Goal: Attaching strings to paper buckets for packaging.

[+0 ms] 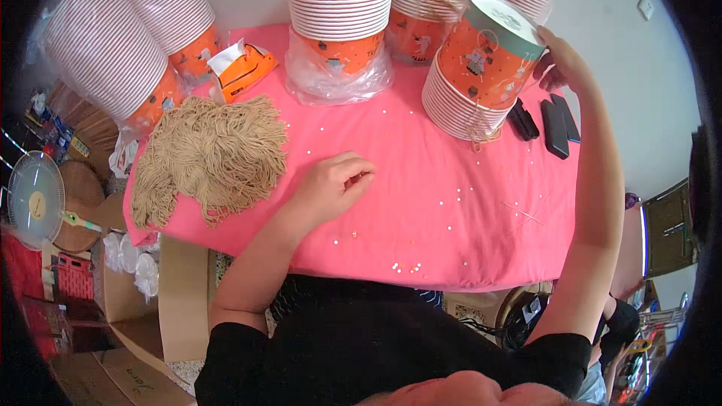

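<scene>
1. So I'm standing here watching the short bucket stack (475, 64), bottoms up on the right of the pink surface (398, 214), leaning a bit. The right hand (551, 54) is at the green end of the top one, fingers partly spread against its edge. Can't tell if that's a real grip or just a touch.
2. Left hand (347, 177) is loosely curled, resting mid-cloth. Nothing pokes out of it, but I can't see inside the curl, so no promises.
3. My worry: one-sided push up top and that stack could tip or come apart, since only one hand is on it.
4. The black items (555, 129) sit just beside its base, so a slip to the right could knock them.
5. Tan cord (481, 131) dangles low on the stack; might snag if the buckets get dragged.
6. Little white beads (406, 268) are scattered near the front edge. A sleeve or cloth tug could send them floorward.
7. Big cord pile (210, 154) at left looks tangle-prone too, imo.
</scene>
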